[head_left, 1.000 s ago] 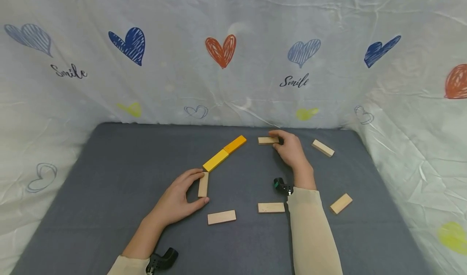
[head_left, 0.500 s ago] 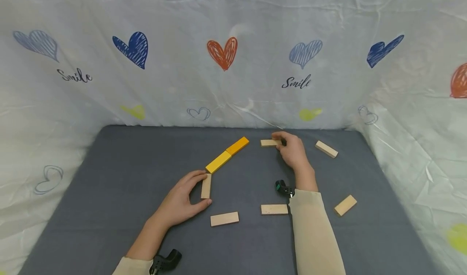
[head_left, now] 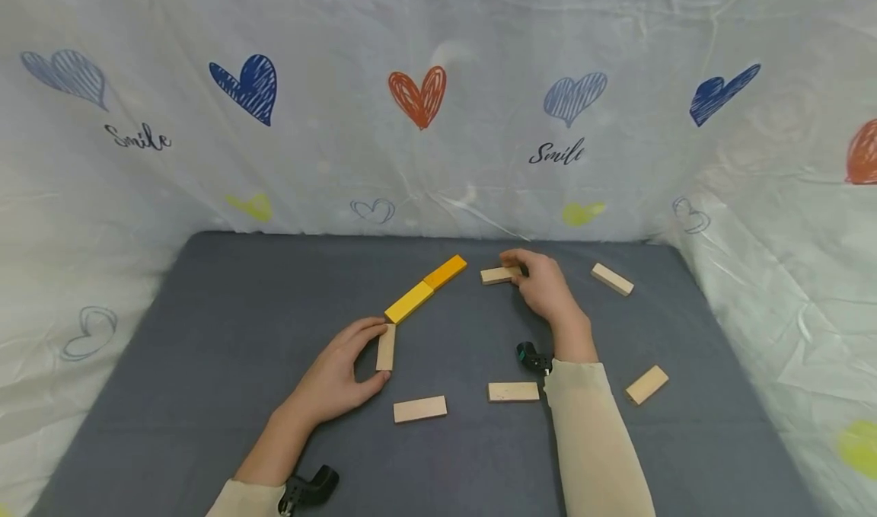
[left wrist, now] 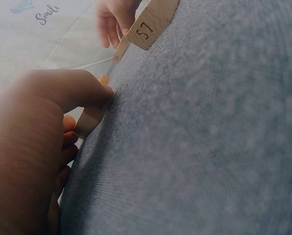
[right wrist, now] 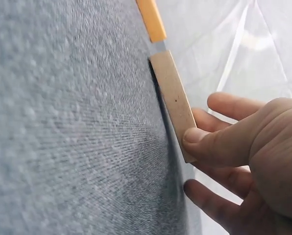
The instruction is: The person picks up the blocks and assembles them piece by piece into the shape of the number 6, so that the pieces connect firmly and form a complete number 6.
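Observation:
Pinched by its two ends, a plain wooden block (head_left: pixel 386 348) lies between the thumb and fingers of my left hand (head_left: pixel 339 374). Its far end meets a yellow block (head_left: pixel 409 302), which runs on end to end into an orange block (head_left: pixel 445 272). To the right of these, my right hand (head_left: pixel 546 287) holds the right end of another plain wooden block (head_left: pixel 495 276) between thumb and fingers. The right wrist view shows this held block (right wrist: pixel 173 95) lengthwise, with a small gap between it and the orange block (right wrist: pixel 152 20). In the left wrist view, my thumb partly hides the left-hand block (left wrist: pixel 89 121).
Two plain blocks lie nearer to me, one at front centre (head_left: pixel 420 409) and one beside the right sleeve (head_left: pixel 513 392). Further right are a far block (head_left: pixel 612 279) and a near block (head_left: pixel 647 384). A heart-printed white curtain (head_left: pixel 329 144) rises behind the grey table (head_left: pixel 226 311).
My right hand has drawn its block left and slightly towards me, closer to the orange block, and the block has turned a little. My left hand stays at its block.

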`<state>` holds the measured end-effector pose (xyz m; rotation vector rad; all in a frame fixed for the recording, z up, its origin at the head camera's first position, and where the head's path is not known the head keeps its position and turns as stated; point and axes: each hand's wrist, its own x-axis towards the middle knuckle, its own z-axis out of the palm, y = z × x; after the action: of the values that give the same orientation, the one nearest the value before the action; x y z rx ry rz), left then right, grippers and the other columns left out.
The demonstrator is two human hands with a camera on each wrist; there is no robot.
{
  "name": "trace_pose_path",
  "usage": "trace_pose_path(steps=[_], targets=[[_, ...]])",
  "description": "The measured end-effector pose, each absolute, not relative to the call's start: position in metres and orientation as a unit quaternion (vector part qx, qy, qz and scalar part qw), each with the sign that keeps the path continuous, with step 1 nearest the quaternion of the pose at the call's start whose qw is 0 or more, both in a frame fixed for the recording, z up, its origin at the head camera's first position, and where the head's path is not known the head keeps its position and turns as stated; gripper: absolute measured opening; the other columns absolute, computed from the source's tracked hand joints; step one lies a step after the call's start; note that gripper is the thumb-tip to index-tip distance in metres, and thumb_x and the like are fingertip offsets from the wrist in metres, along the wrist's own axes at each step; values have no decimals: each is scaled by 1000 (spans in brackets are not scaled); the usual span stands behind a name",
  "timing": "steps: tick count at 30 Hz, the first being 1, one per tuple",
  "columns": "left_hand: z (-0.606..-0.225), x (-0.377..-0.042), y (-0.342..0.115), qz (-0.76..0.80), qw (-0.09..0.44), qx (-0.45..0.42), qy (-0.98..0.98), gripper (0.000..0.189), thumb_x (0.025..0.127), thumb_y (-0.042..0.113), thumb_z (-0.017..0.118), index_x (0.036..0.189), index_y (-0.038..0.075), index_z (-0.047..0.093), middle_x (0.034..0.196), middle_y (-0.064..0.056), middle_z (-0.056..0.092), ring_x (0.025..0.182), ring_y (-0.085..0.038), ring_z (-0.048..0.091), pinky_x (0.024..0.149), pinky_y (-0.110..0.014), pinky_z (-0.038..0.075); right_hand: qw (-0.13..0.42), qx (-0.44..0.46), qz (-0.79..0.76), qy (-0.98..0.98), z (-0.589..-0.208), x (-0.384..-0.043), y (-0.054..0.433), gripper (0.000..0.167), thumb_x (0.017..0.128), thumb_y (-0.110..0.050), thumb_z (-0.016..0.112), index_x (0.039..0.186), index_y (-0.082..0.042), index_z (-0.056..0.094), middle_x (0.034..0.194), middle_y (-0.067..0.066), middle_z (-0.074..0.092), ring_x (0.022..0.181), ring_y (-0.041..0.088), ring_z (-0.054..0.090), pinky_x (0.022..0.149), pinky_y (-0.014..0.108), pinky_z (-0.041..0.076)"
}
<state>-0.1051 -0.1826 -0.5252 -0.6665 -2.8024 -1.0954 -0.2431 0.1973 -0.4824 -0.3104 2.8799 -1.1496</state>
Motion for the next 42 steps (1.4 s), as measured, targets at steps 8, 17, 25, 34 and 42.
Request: trace_pose_path(steps=[8, 17, 25, 34, 42], targets=[[-526, -106, -185, -350, 33, -218, -910, 76, 93, 28, 90, 159, 11, 56, 164, -5, 50, 151, -32, 49, 119, -59, 46, 19, -134, -356, 925, -477, -230, 183, 45, 103, 8, 68, 145, -10, 70, 141, 10, 71, 136, 37, 61, 114, 56, 51], [-526, -109, -186, -353, 32, -216, -910, 76, 94, 29, 90, 159, 12, 56, 164, -4, 49, 152, -33, 48, 119, -59, 45, 19, -145, -358, 922, -477, -219, 161, 46, 102, 9, 70, 142, -13, 73, 139, 6, 73, 133, 32, 64, 113, 52, 53], [-525, -109, -184, -353, 30, -217, -910, 76, 93, 29, 90, 159, 11, 56, 165, -5, 49, 152, -33, 48, 120, -59, 45, 28, -158, -373, 914, -480, -211, 149, 45, 101, 8, 72, 141, -13, 73, 134, 4, 75, 129, 29, 68, 109, 49, 56], [-525, -109, -183, -352, 28, -217, -910, 76, 93, 29, 90, 158, 10, 57, 164, -6, 50, 151, -34, 48, 119, -60, 45, 37, -166, -377, 910, -476, -201, 139, 46, 102, 8, 71, 143, -12, 72, 134, 3, 75, 130, 28, 67, 110, 48, 56], [-528, -108, -182, -350, 27, -216, -911, 76, 93, 31, 90, 158, 11, 57, 164, -6, 50, 152, -34, 47, 119, -61, 45, 47, -163, -382, 908, -477, -193, 129, 44, 102, 7, 72, 142, -12, 73, 132, 2, 76, 129, 26, 68, 110, 46, 56]])
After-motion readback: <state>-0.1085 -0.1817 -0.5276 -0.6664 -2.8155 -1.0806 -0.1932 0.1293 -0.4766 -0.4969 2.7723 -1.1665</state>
